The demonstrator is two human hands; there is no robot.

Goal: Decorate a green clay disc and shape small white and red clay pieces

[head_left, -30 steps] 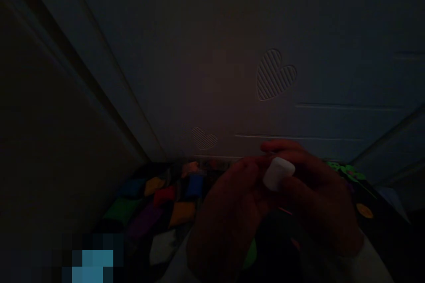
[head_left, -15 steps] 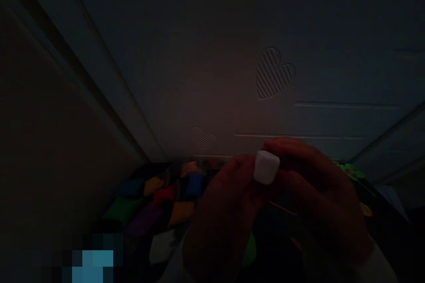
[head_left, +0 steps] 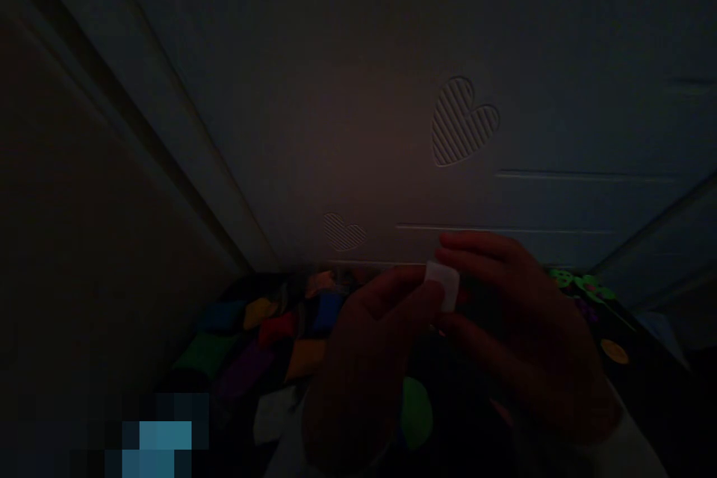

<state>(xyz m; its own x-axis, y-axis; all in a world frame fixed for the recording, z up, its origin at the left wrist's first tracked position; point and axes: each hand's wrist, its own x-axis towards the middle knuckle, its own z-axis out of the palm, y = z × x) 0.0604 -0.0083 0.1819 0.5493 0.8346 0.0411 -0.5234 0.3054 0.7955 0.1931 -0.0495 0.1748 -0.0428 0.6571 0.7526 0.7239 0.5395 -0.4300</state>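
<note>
A: Position of the white block?
B: Held up in front of the panel, between the two hands, above the dark surface. Its near face is partly covered by a thumb.

A: Condition of the left hand?
B: Closed to a narrow pinch. The thumb lies across the front of the block, with the fingers behind it.

A: And the right hand?
B: Curved and fairly wide, a clear gap between fingers and thumb. The fingertips sit just above the block, the thumb tip just below. Whether either touches it, I cannot tell; the light is poor.

A: Items on the left side?
B: Coloured packets lying close together: blue, red, orange, purple and green among them. A white packet lies nearer the wearer, beside the left sleeve.

A: Between the forearms?
B: A rounded green piece, just beside the left wrist.

A: Beyond the right hand?
B: Bright green cut-outs by the panel and an orange disc nearer in.

A: Markings on the panel?
B: Two striped hearts, one large, one small.
</note>
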